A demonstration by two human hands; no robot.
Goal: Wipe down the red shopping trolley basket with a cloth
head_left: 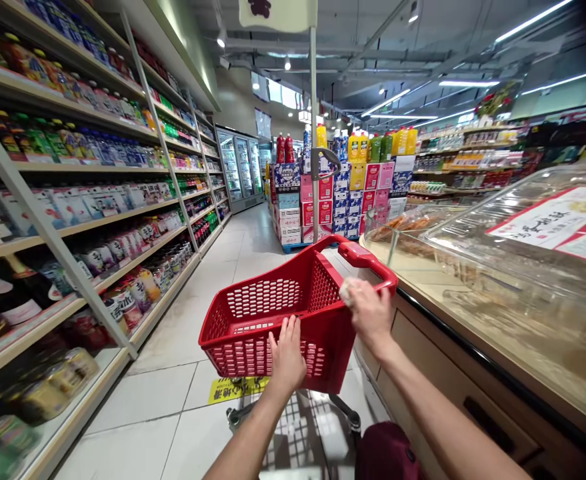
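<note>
A red plastic shopping cart [330, 347] with a perforated basket stands in front of me, its handle [360, 257] at the far right end. My left hand [287, 353] lies against the near side of the basket, fingers stretched up to the rim and thumb apart. In my right hand [371, 313] is a crumpled white cloth or tissue [345, 292], pressed by the rim just below the handle. The fingers close around it and hide most of it. Nothing shows on the visible basket floor.
Drink shelves [93, 167] line the left side. At right a counter [453, 320] carries clear food covers [523, 213], close to the cart. A pole [314, 87] rises behind the cart. Stacked drink cartons [333, 193] stand ahead, and a yellow floor sign [220, 391] lies beneath.
</note>
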